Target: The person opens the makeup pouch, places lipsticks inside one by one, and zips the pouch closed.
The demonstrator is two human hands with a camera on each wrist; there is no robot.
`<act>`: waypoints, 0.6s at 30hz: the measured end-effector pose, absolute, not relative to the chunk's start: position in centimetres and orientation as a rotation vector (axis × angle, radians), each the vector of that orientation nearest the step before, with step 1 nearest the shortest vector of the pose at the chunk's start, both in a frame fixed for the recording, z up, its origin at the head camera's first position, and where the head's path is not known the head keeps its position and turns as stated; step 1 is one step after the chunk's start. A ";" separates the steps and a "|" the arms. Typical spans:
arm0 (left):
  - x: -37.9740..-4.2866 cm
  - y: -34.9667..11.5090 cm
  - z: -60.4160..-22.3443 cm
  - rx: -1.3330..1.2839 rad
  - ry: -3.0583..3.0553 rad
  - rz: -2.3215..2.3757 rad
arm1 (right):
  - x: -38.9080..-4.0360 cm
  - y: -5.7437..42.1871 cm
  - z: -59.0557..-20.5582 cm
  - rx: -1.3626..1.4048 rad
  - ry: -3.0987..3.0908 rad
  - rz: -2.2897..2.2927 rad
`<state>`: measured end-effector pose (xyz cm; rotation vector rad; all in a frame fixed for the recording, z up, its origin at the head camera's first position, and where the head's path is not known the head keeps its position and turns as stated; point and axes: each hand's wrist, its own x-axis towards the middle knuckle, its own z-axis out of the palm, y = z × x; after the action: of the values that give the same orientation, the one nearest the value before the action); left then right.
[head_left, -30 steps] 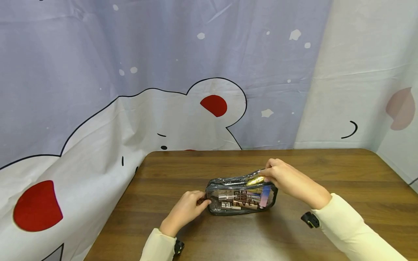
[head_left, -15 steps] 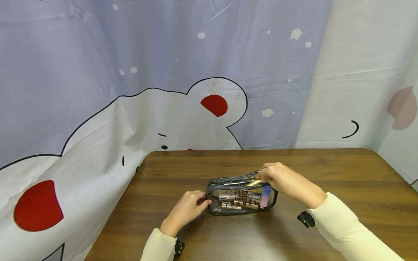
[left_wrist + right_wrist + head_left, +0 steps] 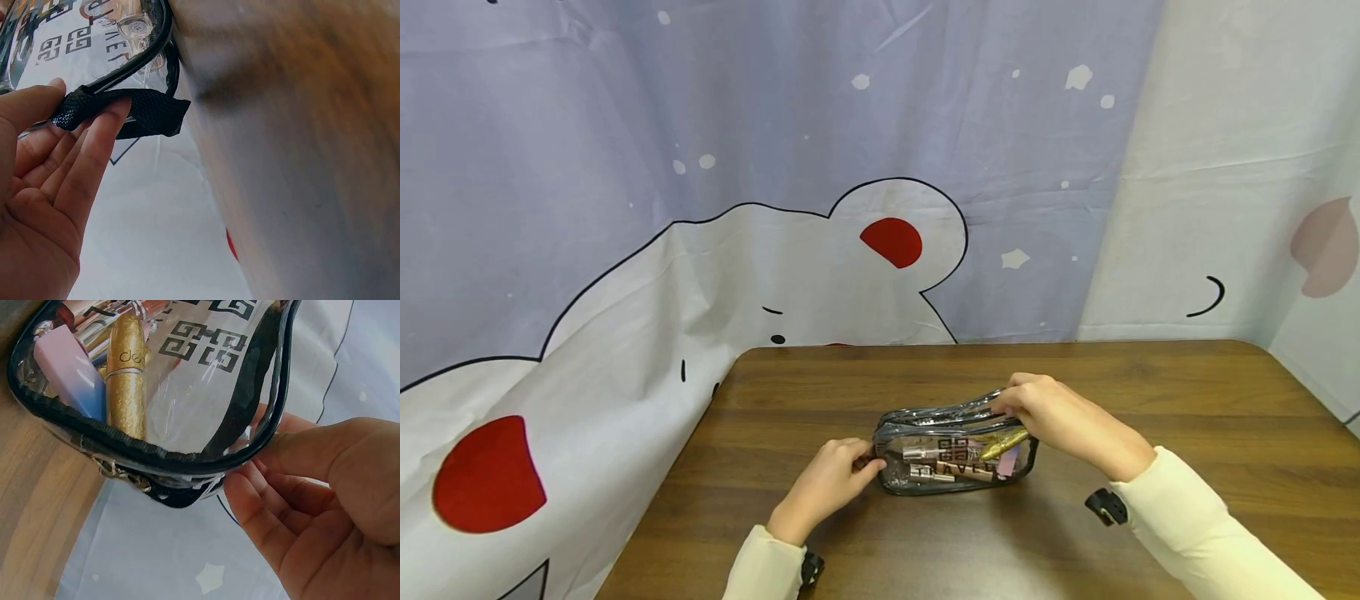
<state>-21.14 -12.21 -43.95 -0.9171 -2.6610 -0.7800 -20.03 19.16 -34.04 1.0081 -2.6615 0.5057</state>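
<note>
A clear cosmetic bag [image 3: 895, 473] with dark piping and printed lettering sits on the table. My left hand [image 3: 827, 477] pinches the black fabric tab [image 3: 150, 111] at its left end. At the upper right corner, my right hand [image 3: 1051, 415] grips the bag's edge between thumb and fingers. Inside, a gold lipstick tube [image 3: 127, 381] leans at a slant beside a pink-and-blue tube [image 3: 70, 370]. Several other shiny tubes [image 3: 925, 454] lie behind the front panel. A small metal chain [image 3: 122, 475] hangs by the bag's edge in the right wrist view.
The brown wooden table [image 3: 1135, 542] reaches back to a hanging cloth [image 3: 760, 133] printed with bear shapes. Black wrist straps [image 3: 1107, 506] show at both cream sleeves [image 3: 1195, 521].
The gold lipstick tube has gone from the bag's top opening, by the right fingers, down to a slant behind the front panel. The right hand shifted slightly left; the left stayed put.
</note>
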 end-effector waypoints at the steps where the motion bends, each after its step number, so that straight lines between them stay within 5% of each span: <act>1: -21.1 -12.2 -43.9 -0.919 -2.661 -0.782 | -20.0 19.3 -34.1 0.992 -2.656 0.510; 18: -21.8 -13.0 -39.2 -0.999 -2.988 -0.901 | -19.4 22.4 -34.6 0.763 -2.556 0.607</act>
<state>-21.80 -13.00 -39.17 -0.9993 -2.9875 -0.9007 -19.39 22.41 -34.64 0.7626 -2.5564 0.6070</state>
